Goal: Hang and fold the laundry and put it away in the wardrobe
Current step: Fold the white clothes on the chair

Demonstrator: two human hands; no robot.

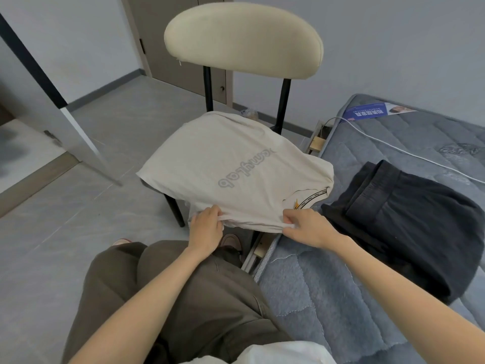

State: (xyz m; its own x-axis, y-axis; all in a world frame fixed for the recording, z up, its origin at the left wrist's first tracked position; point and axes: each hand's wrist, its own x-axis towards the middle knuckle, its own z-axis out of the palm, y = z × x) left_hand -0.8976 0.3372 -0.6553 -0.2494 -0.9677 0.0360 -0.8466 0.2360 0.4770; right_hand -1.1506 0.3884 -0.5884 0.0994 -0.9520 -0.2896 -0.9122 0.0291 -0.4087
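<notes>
A cream T-shirt (231, 166) with grey lettering lies spread over the seat of a chair (242, 38) in front of me. My left hand (206, 227) pinches its near edge on the left. My right hand (305, 225) grips the same near edge on the right, beside the striped collar tape. A folded dark garment (409, 219) lies on the blue-grey mattress (328, 298) to my right.
A white cable (393, 148) runs across the mattress, and a printed label lies at its far corner. A grey closet door (183, 48) stands behind the chair. A white door panel with a dark edge (65, 106) angles in on the left above the grey tiled floor.
</notes>
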